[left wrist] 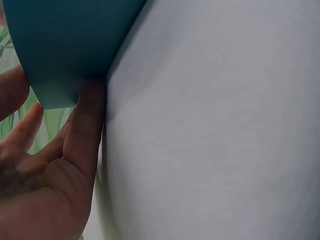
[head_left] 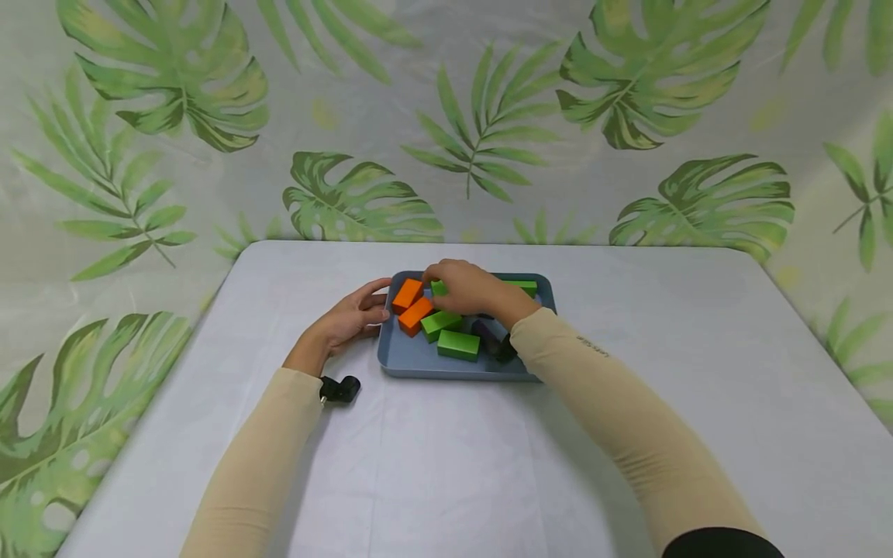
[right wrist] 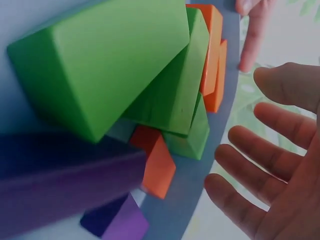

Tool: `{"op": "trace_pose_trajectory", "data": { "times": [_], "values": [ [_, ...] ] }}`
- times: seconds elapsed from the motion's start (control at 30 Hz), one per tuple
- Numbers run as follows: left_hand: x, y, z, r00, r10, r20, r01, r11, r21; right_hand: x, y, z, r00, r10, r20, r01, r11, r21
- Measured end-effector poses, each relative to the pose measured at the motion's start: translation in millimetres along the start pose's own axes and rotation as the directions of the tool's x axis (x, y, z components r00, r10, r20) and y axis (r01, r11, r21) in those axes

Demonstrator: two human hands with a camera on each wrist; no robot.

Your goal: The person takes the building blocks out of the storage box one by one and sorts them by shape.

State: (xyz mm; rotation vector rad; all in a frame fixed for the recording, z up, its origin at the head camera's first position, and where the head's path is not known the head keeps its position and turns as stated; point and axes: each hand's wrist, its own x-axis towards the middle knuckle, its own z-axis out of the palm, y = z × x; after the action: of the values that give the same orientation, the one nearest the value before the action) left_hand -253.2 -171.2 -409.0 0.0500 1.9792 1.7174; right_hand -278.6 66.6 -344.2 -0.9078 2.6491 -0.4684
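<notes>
A blue-grey tray (head_left: 412,363) holds several rectangular blocks. My left hand (head_left: 346,319) is at the tray's left end, its fingers extended and touching the wall; the left wrist view shows them beside the blue wall. Over the back of the tray is my right hand (head_left: 469,290), close to a green block (head_left: 438,288). In the right wrist view its fingers are spread and loosely bent, with nothing between them. Two orange blocks (head_left: 415,316) lie at the left, green blocks (head_left: 458,346) in the middle, and purple blocks (right wrist: 70,185) beside them. My right hand and forearm hide part of the tray.
The tray stands on a white-covered table (head_left: 446,465), towards its back edge. Behind it hangs a leaf-patterned cloth (head_left: 481,132). A small black wrist camera (head_left: 340,389) is strapped at the left cuff.
</notes>
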Motion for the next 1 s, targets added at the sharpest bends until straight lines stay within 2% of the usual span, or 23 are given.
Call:
{"op": "trace_pose_trajectory", "data": {
  "times": [0.17,0.3,0.47,0.63,0.77,1.0],
  "values": [
    [-0.6,-0.5,1.2,1.0,0.007,0.004,-0.007,1.0,0.003,10.5,3.3,5.9,0.999,0.019,-0.042,-0.016,0.998,0.067],
    [-0.8,-1.4,2.3,1.0,0.009,0.003,-0.009,1.0,0.005,19.4,2.8,14.7,0.997,0.049,-0.067,-0.044,0.996,0.079],
    [-0.4,-3.6,1.6,1.0,0.014,0.005,-0.014,1.0,0.005,29.1,-3.4,25.5,0.993,0.069,-0.101,-0.07,0.998,-0.002],
    [-0.7,-4.0,-0.1,1.0,0.019,-0.001,-0.019,1.0,0.006,36.5,-11.6,31.4,0.984,0.136,-0.119,-0.145,0.987,-0.069],
    [-2.1,-2.8,-1.0,1.0,0.024,0.004,-0.024,1.0,0.004,41.6,-17.3,32.8,0.976,0.188,-0.107,-0.196,0.978,-0.07],
    [0.7,-3.5,-1.5,0.999,0.028,0.017,-0.028,1.0,0.001,44.7,-18.7,35.5,0.965,0.257,-0.054,-0.257,0.966,-0.007]
  ]
}}
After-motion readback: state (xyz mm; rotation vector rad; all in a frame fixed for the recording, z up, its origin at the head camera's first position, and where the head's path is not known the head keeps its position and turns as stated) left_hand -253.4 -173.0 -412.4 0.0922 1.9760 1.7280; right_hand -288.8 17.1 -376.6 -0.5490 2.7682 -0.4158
